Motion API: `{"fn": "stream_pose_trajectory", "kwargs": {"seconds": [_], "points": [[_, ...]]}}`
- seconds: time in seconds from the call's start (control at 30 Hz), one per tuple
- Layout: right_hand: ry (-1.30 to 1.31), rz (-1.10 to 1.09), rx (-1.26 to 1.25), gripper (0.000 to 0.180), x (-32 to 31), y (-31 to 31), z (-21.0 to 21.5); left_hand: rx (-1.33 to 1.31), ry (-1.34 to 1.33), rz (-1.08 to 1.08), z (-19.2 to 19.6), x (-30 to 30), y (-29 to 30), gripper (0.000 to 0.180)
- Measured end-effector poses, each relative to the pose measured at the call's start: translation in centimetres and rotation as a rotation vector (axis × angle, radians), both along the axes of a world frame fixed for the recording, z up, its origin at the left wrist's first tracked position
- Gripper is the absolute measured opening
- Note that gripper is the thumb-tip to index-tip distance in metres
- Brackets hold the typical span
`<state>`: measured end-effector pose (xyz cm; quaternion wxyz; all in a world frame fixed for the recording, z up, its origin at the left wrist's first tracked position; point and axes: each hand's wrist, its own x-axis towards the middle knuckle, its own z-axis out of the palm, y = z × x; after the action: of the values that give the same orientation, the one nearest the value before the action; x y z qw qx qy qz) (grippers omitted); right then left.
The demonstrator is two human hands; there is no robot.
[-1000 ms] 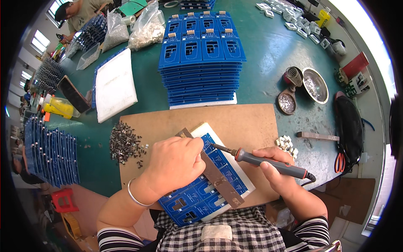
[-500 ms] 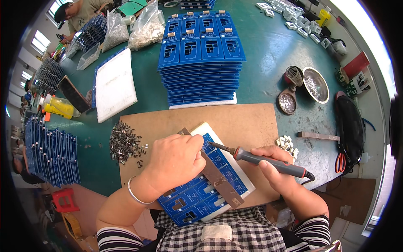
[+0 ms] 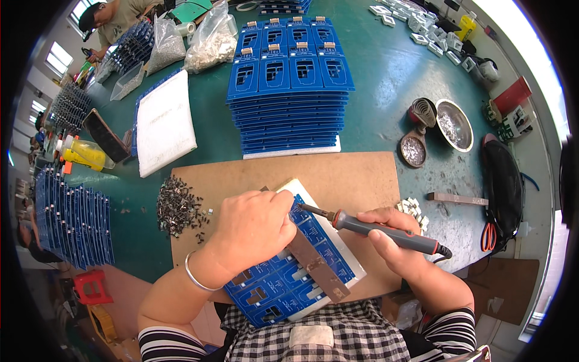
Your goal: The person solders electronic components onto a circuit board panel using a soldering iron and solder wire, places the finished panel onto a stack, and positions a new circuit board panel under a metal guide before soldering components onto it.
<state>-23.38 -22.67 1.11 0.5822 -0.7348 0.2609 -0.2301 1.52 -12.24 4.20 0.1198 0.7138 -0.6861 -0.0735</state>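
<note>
A soldering iron (image 3: pixel 386 233) with a grey handle is in my right hand (image 3: pixel 395 238), my fingers wrapped round it. Its tip reaches the upper edge of a blue circuit board panel (image 3: pixel 265 297), which lies slanted on a white foam slab (image 3: pixel 356 265). Across the panel runs a brown flat bar (image 3: pixel 316 265). My left hand (image 3: pixel 250 223) is closed over the bar's upper part, fingertips beside the iron's tip. Whatever those fingers hold is hidden beneath them. Under the foam is a brown board (image 3: pixel 241 172).
Small black components (image 3: pixel 178 205) are heaped at left, white connectors (image 3: pixel 413 211) at right. A tall stack of blue panels (image 3: pixel 289 114) stands beyond. A metal bowl (image 3: pixel 453 125), a soldering iron stand (image 3: pixel 416 130) and a black pouch (image 3: pixel 503 187) are at right. Another person (image 3: pixel 114 21) sits far left.
My hands stay nearly in place, with the iron's tip still at the panel's upper edge. The bar and panel have shifted very slightly toward the left.
</note>
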Motion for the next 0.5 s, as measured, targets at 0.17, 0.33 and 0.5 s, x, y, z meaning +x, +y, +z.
{"fn": "stream_pose_trajectory", "kwargs": {"seconds": [0.17,0.33,0.5], "points": [[0.046,-0.002,-0.015,0.032,-0.2,-0.1,0.0,-0.017,0.006,0.010,-0.2,0.2,-0.1,0.008],[0.008,-0.042,-0.012,0.034,-0.7,0.3,-0.4,-0.092,0.184,0.051,-0.2,0.2,0.8,0.009],[-0.013,-0.062,0.012,0.034,-1.2,0.7,-0.2,-0.105,0.260,0.033,0.3,0.4,1.5,0.007]]}}
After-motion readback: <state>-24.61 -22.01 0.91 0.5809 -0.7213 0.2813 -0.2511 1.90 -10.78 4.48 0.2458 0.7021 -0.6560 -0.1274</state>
